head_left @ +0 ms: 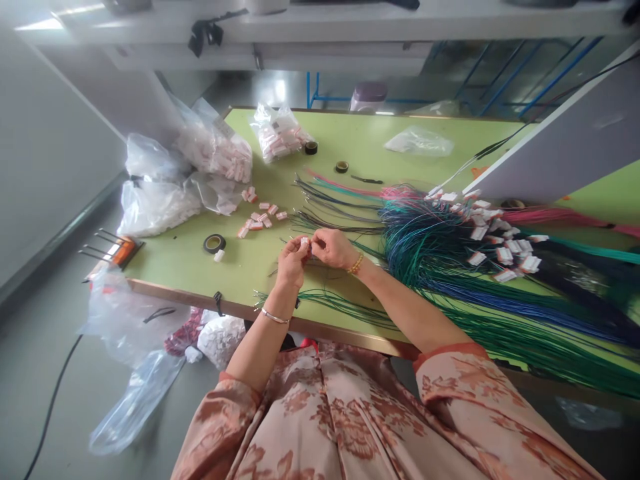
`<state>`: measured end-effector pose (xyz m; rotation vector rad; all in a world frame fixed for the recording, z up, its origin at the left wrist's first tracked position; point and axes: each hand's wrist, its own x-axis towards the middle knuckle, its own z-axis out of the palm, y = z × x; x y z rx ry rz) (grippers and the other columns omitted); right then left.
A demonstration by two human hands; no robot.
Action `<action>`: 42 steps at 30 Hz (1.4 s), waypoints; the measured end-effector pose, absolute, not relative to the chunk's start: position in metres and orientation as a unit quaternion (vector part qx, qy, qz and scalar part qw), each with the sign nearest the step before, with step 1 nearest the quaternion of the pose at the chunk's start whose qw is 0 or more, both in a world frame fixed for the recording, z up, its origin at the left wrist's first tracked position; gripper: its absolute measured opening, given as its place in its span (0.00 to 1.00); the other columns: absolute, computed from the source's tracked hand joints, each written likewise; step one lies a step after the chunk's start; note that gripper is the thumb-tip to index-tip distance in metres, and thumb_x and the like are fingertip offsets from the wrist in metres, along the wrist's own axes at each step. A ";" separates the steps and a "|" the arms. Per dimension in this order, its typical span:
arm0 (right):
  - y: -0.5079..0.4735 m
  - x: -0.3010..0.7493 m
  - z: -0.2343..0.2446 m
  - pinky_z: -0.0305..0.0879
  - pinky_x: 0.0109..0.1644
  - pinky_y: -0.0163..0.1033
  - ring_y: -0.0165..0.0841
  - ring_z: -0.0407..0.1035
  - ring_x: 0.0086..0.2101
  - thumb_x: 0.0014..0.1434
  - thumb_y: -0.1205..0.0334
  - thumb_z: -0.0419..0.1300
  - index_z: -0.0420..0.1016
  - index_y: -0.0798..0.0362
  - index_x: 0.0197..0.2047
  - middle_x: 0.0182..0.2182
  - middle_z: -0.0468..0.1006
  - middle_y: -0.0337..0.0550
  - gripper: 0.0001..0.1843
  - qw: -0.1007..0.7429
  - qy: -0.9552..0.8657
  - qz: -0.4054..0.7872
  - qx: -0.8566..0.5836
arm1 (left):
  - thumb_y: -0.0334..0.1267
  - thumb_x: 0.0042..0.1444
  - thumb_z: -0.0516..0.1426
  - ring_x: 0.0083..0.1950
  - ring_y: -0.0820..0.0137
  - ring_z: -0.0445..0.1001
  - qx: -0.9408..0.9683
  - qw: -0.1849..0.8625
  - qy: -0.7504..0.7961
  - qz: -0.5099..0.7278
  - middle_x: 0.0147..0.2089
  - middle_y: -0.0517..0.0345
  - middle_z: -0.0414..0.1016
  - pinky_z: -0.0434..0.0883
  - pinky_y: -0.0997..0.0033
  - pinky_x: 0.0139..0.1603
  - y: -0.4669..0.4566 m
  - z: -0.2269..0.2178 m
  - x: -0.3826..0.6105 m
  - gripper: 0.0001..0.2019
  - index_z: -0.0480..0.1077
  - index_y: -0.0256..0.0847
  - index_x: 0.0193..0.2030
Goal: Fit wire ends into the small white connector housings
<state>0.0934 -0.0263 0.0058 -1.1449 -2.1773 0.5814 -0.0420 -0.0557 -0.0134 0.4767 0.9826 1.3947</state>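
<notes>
My left hand (pixel 291 261) is closed around a small white connector housing (pixel 305 241), held up between thumb and fingers above the front of the green table. Right beside it, my right hand (pixel 334 249) pinches at the connector's edge; what is in its fingertips looks like a thin wire, mostly hidden by the fingers. Under and behind both hands lie loose wire ends, running right into a big tangle of green, blue and dark wires (pixel 415 250). Several loose white-and-orange connectors (pixel 259 220) lie left of my hands. More connectors (pixel 505 248) sit in a heap on the wire bundle.
Bags of connectors (pixel 220 153) stand at the back left, another bag (pixel 280 133) beside them. Tape rolls (pixel 215 244) and a dark slim tool (pixel 367 179) lie on the green table (pixel 340 143). An orange holder with metal prongs (pixel 120 252) is at the left corner. Plastic bags hang below.
</notes>
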 end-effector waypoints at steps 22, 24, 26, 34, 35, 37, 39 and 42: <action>0.113 0.066 -0.006 0.63 0.41 0.39 0.41 0.74 0.38 0.56 0.67 0.59 0.78 0.59 0.35 0.37 0.80 0.61 0.08 0.149 -0.705 0.134 -0.681 | 0.32 0.45 0.68 0.31 0.80 0.68 0.209 0.639 0.420 0.610 0.35 0.57 0.76 0.67 0.76 0.37 -0.057 -0.013 -0.045 0.13 0.74 0.36 0.37; 0.113 0.066 -0.007 0.62 0.40 0.39 0.41 0.73 0.37 0.57 0.67 0.58 0.77 0.60 0.36 0.38 0.79 0.63 0.07 0.152 -0.719 0.127 -0.666 | 0.33 0.45 0.68 0.31 0.80 0.68 0.212 0.641 0.416 0.609 0.35 0.57 0.76 0.67 0.76 0.37 -0.057 -0.013 -0.046 0.13 0.74 0.36 0.38; 0.110 0.071 -0.005 0.62 0.39 0.38 0.38 0.72 0.35 0.57 0.68 0.56 0.76 0.59 0.36 0.37 0.79 0.60 0.07 0.189 -0.723 0.138 -0.650 | 0.33 0.45 0.68 0.31 0.79 0.68 0.215 0.646 0.411 0.606 0.36 0.57 0.76 0.67 0.76 0.37 -0.057 -0.014 -0.046 0.13 0.74 0.36 0.38; 0.058 0.104 0.014 0.60 0.34 0.33 0.28 0.64 0.27 0.53 0.58 0.56 0.71 0.55 0.29 0.25 0.74 0.39 0.09 0.383 -0.707 0.326 -0.497 | 0.30 0.45 0.67 0.31 0.79 0.69 0.203 0.673 0.400 0.588 0.36 0.57 0.76 0.67 0.77 0.35 -0.055 -0.008 -0.042 0.12 0.73 0.36 0.38; 0.050 0.106 0.017 0.60 0.33 0.33 0.27 0.63 0.26 0.53 0.56 0.56 0.71 0.55 0.28 0.25 0.74 0.38 0.10 0.392 -0.705 0.343 -0.481 | 0.29 0.45 0.66 0.32 0.79 0.69 0.203 0.676 0.399 0.585 0.36 0.56 0.76 0.67 0.77 0.35 -0.054 -0.006 -0.040 0.12 0.73 0.36 0.38; 0.033 0.110 0.021 0.60 0.32 0.33 0.27 0.62 0.26 0.52 0.54 0.57 0.71 0.55 0.28 0.24 0.73 0.38 0.12 0.406 -0.701 0.367 -0.457 | 0.29 0.45 0.66 0.32 0.78 0.69 0.203 0.682 0.397 0.580 0.36 0.56 0.75 0.67 0.77 0.35 -0.053 -0.002 -0.038 0.11 0.73 0.35 0.37; 0.019 0.113 0.025 0.59 0.31 0.32 0.27 0.62 0.26 0.51 0.54 0.58 0.71 0.55 0.27 0.23 0.72 0.37 0.12 0.414 -0.700 0.379 -0.442 | 0.28 0.46 0.66 0.32 0.79 0.69 0.206 0.685 0.397 0.575 0.35 0.56 0.75 0.67 0.77 0.35 -0.051 0.001 -0.035 0.11 0.73 0.35 0.37; 0.006 0.117 0.027 0.59 0.30 0.32 0.26 0.61 0.25 0.50 0.55 0.58 0.71 0.55 0.27 0.23 0.72 0.37 0.11 0.424 -0.699 0.386 -0.427 | 0.28 0.46 0.66 0.32 0.80 0.69 0.210 0.687 0.394 0.573 0.35 0.58 0.75 0.68 0.77 0.36 -0.044 0.003 -0.032 0.11 0.73 0.36 0.37</action>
